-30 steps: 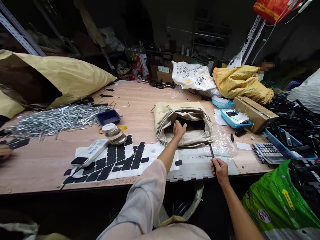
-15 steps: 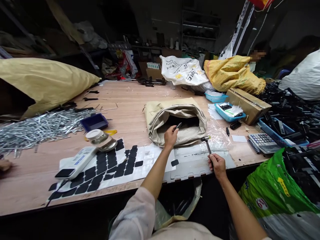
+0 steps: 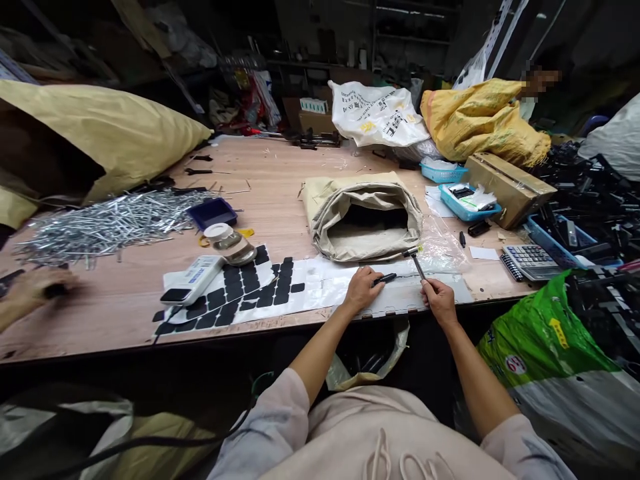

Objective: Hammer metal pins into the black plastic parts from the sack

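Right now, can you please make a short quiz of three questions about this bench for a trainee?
1. True or false: the right hand holds a small hammer.
2. What does the left hand press on the bench: A) a dark part, B) the calculator, C) the jar?
3. Which way does the open mouth of the sack face?

Key: 1 true. 2 A. 3 toward the person.

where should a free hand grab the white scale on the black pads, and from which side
Grip the white scale across its long narrow body near the middle, coming from above with fingers on the two long edges. It lies flat and slanted on the black pads, with its dark end toward the table edge and the glass jar close by its far end, so the middle offers the freest hold.
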### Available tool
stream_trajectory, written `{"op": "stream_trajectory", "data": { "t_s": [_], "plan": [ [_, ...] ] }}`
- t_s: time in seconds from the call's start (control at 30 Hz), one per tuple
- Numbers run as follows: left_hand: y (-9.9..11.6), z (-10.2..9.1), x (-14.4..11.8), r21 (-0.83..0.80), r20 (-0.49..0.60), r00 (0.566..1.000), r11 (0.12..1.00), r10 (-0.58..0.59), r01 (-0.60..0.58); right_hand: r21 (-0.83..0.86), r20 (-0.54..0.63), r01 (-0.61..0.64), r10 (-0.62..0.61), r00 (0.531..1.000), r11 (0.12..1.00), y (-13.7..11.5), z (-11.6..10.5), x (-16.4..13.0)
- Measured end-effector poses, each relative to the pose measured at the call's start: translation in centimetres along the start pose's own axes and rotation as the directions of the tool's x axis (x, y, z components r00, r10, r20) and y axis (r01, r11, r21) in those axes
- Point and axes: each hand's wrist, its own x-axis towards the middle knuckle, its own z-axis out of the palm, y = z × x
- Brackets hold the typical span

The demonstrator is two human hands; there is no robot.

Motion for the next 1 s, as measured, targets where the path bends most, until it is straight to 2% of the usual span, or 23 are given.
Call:
{"op": "stream_trajectory", "data": {
  "t_s": [0.2,0.43,0.63,0.83,1.0],
  "plan": [
    [0.8,0.1,0.2,0.006,-0.007,0.992,0.992,-0.126,0.126,-0.241,0.029,0.186,-0.184,0.982,0.953,0.3,-0.7,-1.4],
    [1.0,0.1,0.4,0.003,0.018,0.985,0.985,-0.172,0.172,-0.336,0.023,0.22,-0.226,0.974,0.916,-0.9,-0.8,-1.5],
    [1.1,0.1,0.6,-0.001,0.028,0.981,0.981,-0.194,0.194,-0.462,0.034,0.237,-0.25,0.968,0.855,-0.4,-1.1,-1.5],
    [1.3,0.0,0.9,-0.017,0.043,0.973,0.974,-0.227,0.228,-0.391,0.024,0.224,-0.234,0.972,0.892,-0.7,-0.9,-1.5],
    [1.5,-0.1,0.9,-0.005,0.033,0.971,0.972,-0.235,0.235,-0.43,0.084,0.273,-0.264,0.961,0.86,-0.8,-0.1,-1.2]
  ]
}}
